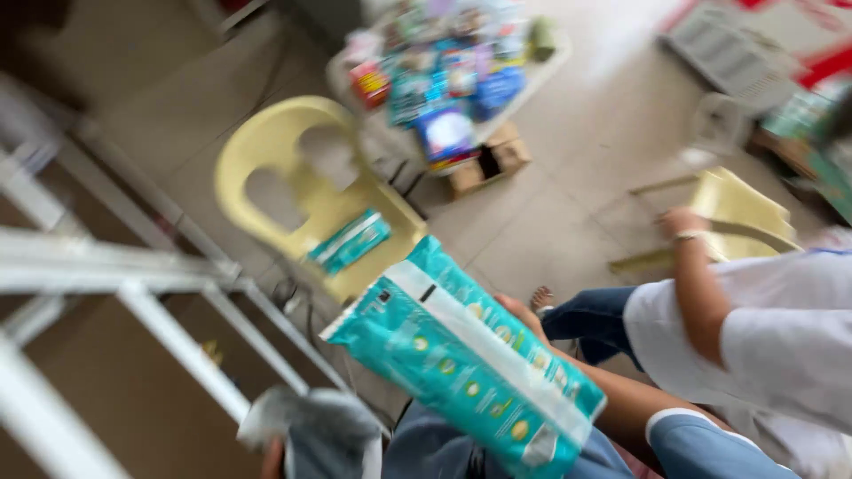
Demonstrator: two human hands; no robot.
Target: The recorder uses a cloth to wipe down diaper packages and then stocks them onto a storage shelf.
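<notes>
Floor [568, 204]: pale smooth tiles, it fills the middle and upper right of the frame.
White frame [133, 293]: painted metal bars, they cross the left side of the frame.
Yellow chair [302, 186]: moulded plastic, glossy, with a rounded back that has two openings, upper middle-left.
Teal package [461, 355]: soft plastic pack, long and flat, with a white band and small round marks, lower middle, tilted.
Right hand [519, 312]: it holds the teal package from behind, only fingertips show at the upper edge.
Left hand [271, 461]: bottom edge, mostly hidden by grey cloth; I cannot tell if it is closed.
Small teal pack [349, 240]: it lies on the seat of the yellow chair.
Table of goods [444, 80]: blurred, colourful packs, top middle.
Other person [763, 328]: white shirt, right side.
</notes>
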